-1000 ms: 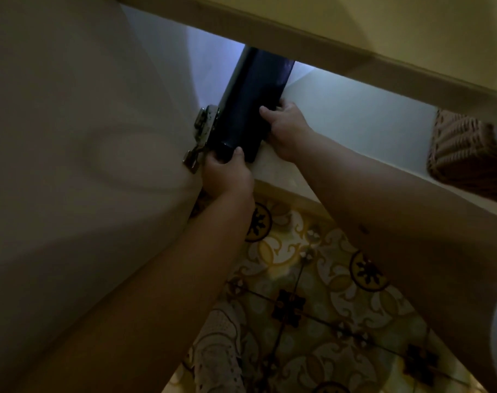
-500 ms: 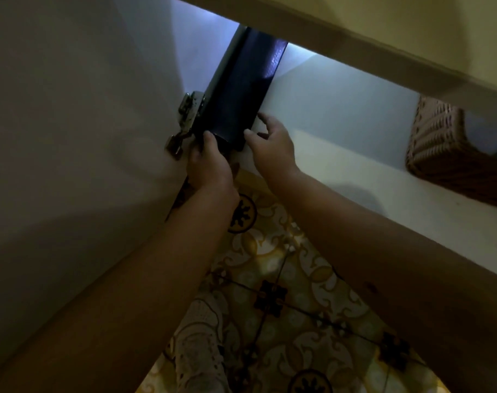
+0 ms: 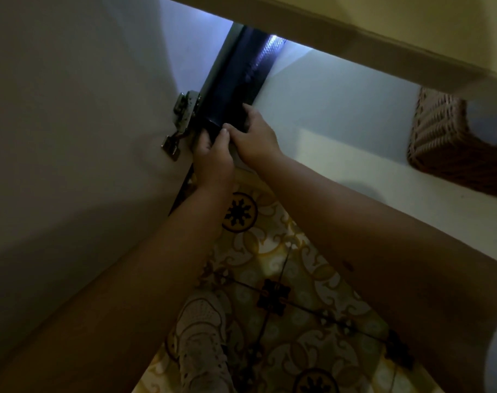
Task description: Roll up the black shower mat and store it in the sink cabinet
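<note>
The black shower mat (image 3: 238,80) is rolled into a long tube and lies lengthwise inside the sink cabinet, along its left wall, on the white cabinet floor (image 3: 341,154). My left hand (image 3: 213,157) presses against the tube's near end by the door hinge. My right hand (image 3: 253,134) rests on the near end from the right, fingers curled over it. The far end of the roll is hidden under the cabinet's top rail.
The open white cabinet door (image 3: 71,137) fills the left, with a metal hinge (image 3: 182,120) beside the mat. A woven basket (image 3: 451,143) stands inside at the right. Below lie patterned floor tiles (image 3: 284,279) and my shoe (image 3: 202,336).
The rolled mat has slid deeper into the cabinet. Both hands have shifted to its near end, the right hand coming in from the side to meet the left.
</note>
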Demonstrator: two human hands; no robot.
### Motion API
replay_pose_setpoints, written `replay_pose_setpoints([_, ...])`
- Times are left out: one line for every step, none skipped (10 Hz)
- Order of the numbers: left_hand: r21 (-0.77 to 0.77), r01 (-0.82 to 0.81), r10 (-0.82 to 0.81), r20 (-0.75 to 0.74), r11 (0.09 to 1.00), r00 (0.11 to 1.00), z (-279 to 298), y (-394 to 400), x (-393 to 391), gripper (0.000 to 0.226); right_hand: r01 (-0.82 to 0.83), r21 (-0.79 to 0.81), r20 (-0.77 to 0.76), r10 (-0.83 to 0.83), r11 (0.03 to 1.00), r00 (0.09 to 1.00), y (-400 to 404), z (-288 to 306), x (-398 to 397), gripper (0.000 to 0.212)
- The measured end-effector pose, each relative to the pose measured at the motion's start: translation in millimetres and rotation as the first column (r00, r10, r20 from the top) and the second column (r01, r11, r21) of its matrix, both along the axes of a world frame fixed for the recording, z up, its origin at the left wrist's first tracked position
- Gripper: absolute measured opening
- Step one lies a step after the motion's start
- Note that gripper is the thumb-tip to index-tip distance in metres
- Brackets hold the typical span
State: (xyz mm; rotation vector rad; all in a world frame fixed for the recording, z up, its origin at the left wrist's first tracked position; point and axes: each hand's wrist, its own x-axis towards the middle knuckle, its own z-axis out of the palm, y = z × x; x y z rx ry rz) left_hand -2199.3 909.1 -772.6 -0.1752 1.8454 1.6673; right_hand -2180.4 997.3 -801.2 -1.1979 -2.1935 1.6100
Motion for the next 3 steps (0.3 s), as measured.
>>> replay_pose_setpoints([0.019,0.009,-0.009,-0.011,1.0,1.0,-0.8,-5.3,0.9,0.053,0.004,0.093,0.002,-0.005,0.996,1.0,-1.0,-3.6,8.7,0.066])
replay_pose_setpoints([0.004,0.027,-0.026,-0.075,1.0,0.997,1.3,-9.7,2.7,0.054,0.038,0.061,-0.029,-0.037,0.997,0.999,-0.5,5.3,19.3,0.066])
replay_pose_setpoints([-0.071,0.08,-0.092,-0.179,0.994,0.98,-1.6,-25.0,9.4,0.06,0.061,0.134,-0.045,-0.056,0.989,0.997,-2.4,6.8,44.8,0.066])
